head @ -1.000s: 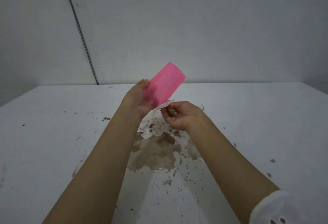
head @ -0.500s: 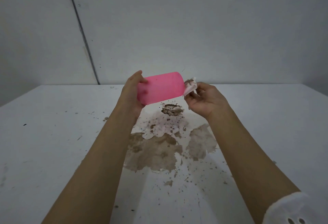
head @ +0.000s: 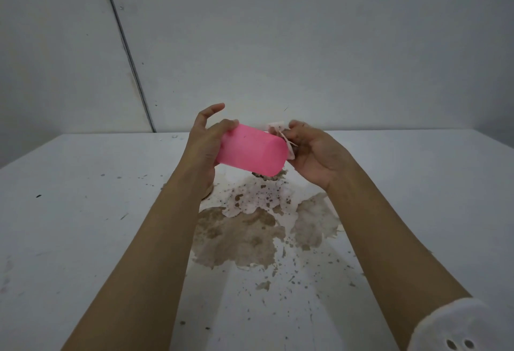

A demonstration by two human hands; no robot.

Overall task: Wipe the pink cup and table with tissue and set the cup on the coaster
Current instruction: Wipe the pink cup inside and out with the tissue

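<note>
Pink cup (head: 251, 150) lies on its side in the air above the white table (head: 83, 211), gripped at its left end by the left hand (head: 207, 142), whose forefinger is lifted. The right hand (head: 317, 156) pinches a crumpled tissue (head: 276, 128) against the cup's right end. A brown spill (head: 244, 233) spreads on the table below.

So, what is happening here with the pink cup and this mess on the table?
A person holds the pink cup on its side in the left hand, above the table. The right hand presses a crumpled tissue against the cup's right-hand end, wiping it. A brown spill with scattered specks lies on the table below, not yet wiped. No coaster is in view.
</note>
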